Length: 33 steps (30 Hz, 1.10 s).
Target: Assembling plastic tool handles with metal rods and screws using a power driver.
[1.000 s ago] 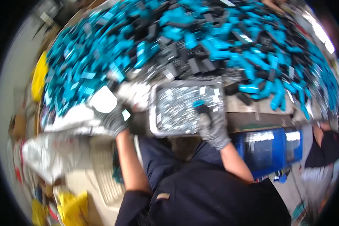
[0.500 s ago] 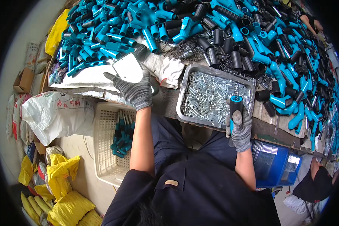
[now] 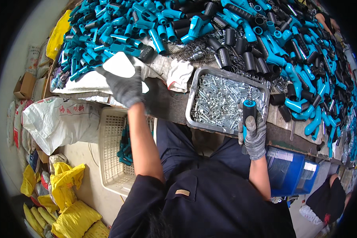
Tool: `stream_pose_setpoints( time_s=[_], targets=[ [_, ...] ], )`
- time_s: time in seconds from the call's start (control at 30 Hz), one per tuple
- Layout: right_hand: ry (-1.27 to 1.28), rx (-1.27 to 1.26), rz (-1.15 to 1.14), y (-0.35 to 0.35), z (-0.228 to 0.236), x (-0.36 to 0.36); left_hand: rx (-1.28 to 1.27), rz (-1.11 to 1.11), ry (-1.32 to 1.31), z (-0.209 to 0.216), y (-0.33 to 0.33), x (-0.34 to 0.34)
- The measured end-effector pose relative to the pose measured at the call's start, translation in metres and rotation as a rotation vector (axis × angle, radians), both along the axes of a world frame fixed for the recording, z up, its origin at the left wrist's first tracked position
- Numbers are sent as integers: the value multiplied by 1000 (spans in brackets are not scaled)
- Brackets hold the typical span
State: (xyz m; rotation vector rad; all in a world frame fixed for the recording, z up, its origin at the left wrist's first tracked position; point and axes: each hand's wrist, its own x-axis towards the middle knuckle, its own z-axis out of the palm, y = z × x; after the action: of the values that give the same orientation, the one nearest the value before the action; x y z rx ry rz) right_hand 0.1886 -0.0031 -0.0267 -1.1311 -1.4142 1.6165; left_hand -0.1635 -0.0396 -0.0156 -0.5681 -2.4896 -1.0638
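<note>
A flat, bright white piece with rounded corners (image 3: 119,64) is in my left hand (image 3: 126,85), thumb and fingers on either side and the palm over its lower part. A glossy white patch shows below the thumb too. The hand is slightly blurred above the near left table edge, and what the piece is I cannot make out. My right hand (image 3: 254,137) is wrapped around an upright black-and-teal cylindrical handle (image 3: 249,111) with a coil spring (image 3: 249,95) standing out of its top. That hand is at the near right corner of a grey metal tray (image 3: 191,99) of loose screws.
Teal and black plastic handle parts (image 3: 107,37) pile across the far table, with black sleeves (image 3: 249,62) and springs among them. A white glove (image 3: 180,74) lies left of the tray. Below stand a cream basket (image 3: 107,158) holding teal handles and a blue bin (image 3: 283,168). Another person (image 3: 325,200) is at right.
My left hand has moved left and slightly away from me, carrying the white piece along. My right hand and the handle have stayed nearly still. The person at right has shifted.
</note>
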Motion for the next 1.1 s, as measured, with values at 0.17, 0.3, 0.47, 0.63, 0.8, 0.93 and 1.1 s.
stream_pose_setpoints(
  time_s=[0.17,0.3,0.47,0.63,0.8,0.93,1.1],
  targets=[
    [7,-20,12,-2,5,-3,-382,344,-442,32,2,-70],
    [80,-74,-17,2,4,3,-550,382,-396,36,27,-74],
    [6,100,17,4,-11,7,-162,-625,-99,8,98,-60],
    [-171,250,38,6,-10,6,-275,-678,551,24,199,34],
    [-253,282,32,9,-2,4,-919,-669,362,52,239,72],
    [-269,393,32,12,-11,1,-993,-681,302,63,220,68],
    [-393,486,-26,10,-15,11,-344,-988,101,88,146,124]
  ],
)
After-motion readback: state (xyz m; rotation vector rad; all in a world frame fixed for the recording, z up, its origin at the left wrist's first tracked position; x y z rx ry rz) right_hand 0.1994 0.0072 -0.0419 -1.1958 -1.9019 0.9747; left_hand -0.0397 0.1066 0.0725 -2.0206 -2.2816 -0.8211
